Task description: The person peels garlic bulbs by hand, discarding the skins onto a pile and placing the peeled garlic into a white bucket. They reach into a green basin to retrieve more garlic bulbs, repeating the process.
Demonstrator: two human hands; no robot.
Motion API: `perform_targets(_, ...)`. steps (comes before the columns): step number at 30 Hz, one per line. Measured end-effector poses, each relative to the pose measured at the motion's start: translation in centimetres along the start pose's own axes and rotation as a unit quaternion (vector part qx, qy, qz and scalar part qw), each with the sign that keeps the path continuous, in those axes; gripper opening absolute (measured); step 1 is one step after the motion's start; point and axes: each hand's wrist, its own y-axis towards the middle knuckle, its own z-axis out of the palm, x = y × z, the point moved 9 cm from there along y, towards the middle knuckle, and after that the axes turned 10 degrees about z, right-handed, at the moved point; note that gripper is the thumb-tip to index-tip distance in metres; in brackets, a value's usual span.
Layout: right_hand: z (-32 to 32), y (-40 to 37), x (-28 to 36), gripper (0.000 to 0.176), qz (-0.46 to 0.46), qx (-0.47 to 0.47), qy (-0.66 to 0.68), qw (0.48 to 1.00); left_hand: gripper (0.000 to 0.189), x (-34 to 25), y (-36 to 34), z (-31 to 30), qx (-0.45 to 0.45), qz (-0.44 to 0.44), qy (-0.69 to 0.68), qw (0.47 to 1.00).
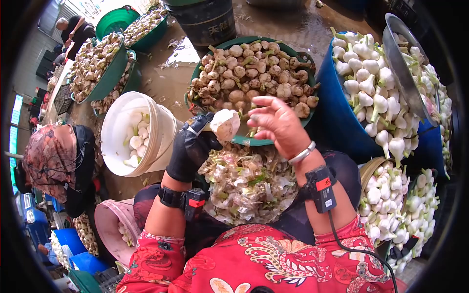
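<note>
My left hand (pixel 191 146), in a black glove, holds a garlic bulb (pixel 225 125) by its stem side, over the near left rim of a green basin (pixel 254 142). The bulb has white skin with a brownish patch. Just right of it, my bare right hand (pixel 277 126) is raised with its fingers apart and nothing in them. Unpeeled, soil-stained garlic bulbs (pixel 234 73) fill the basin. Below both hands lies a heap of loose garlic skins (pixel 249 185) at my lap.
At left stands a white bucket (pixel 155 132) with peeled garlic; a pink bucket (pixel 105 215) is below it. A blue tub (pixel 332 93) of white bulbs stands at right. A co-worker (pixel 53 166) sits at left. A black bucket (pixel 210 24) stands beyond the basin.
</note>
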Motion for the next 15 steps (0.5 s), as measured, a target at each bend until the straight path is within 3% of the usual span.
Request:
perform_targets(2, 2.3, -0.5, -0.1, 0.066, -0.013, 0.079, -0.057, 0.995, 0.038, 0.9, -0.4, 1.3, 0.045, -0.026, -0.099, 0.994)
perform_targets(3, 3.0, -0.3, -0.3, 0.053, -0.054, 0.114, -0.035, 0.991, 0.038, 1.1, -0.6, 1.6, 0.046, -0.028, -0.101, 0.993)
perform_targets(5, 2.8, 0.1, -0.4, 0.034, -0.101, 0.091, -0.119, 0.984, 0.037, 1.1, -0.6, 2.3, 0.051, -0.063, -0.152, 0.985)
perform_targets(10, 2.1, 0.2, 1.1, 0.01, -0.181, 0.038, -0.16, 0.969, 0.037, 0.6, -0.5, 2.5, 0.065, -0.032, -0.104, 0.992)
perform_targets(11, 2.3, -0.3, 1.8, 0.006, -0.219, 0.017, -0.185, 0.958, 0.037, 1.5, -0.8, 2.6, 0.045, -0.084, -0.185, 0.978)
perform_targets(12, 2.5, -0.7, 2.0, 0.006, -0.217, 0.018, -0.185, 0.958, 0.037, 2.5, -1.2, 2.9, 0.024, -0.136, -0.265, 0.954)
perform_targets(13, 2.7, -0.8, 1.5, 0.005, -0.149, 0.05, -0.116, 0.981, 0.037, 3.9, -1.6, 2.7, 0.022, -0.137, -0.264, 0.954)
perform_targets(14, 3.0, -0.9, 1.0, 0.004, -0.08, 0.082, -0.046, 0.992, 0.035, 5.9, -1.9, 1.7, 0.017, -0.11, -0.187, 0.976)
perform_targets(15, 3.4, -1.3, 1.7, 0.003, -0.091, 0.117, 0.052, 0.988, 0.033, 6.8, -1.9, 0.8, 0.01, -0.081, -0.107, 0.991)
